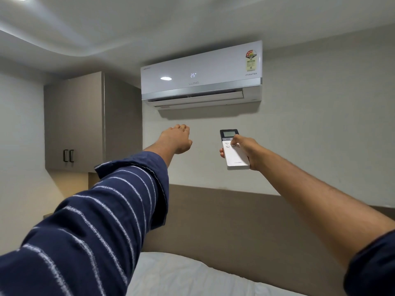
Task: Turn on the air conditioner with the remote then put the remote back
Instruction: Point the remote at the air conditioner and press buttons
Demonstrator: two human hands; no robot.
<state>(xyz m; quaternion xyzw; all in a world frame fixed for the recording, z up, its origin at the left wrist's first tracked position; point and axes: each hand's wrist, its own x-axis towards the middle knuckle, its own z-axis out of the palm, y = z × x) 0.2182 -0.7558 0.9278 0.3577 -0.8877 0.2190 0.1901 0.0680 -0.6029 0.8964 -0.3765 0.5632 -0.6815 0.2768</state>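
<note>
A white wall-mounted air conditioner (201,75) hangs high on the wall ahead. Its front shows "25" lit and its lower flap is partly open. My right hand (248,151) is raised below it and holds a white remote (235,154) with a dark screen at the top, pointed at the unit. My thumb rests on the buttons just under the screen. My left hand (176,138) is stretched out to the left of the remote, empty, back of the hand up, fingers loosely curled away from me.
A grey wall cabinet (74,122) with two dark handles hangs at the left. A brown padded headboard (235,221) runs along the wall below my hands. A bed with a white sheet (181,276) lies at the bottom.
</note>
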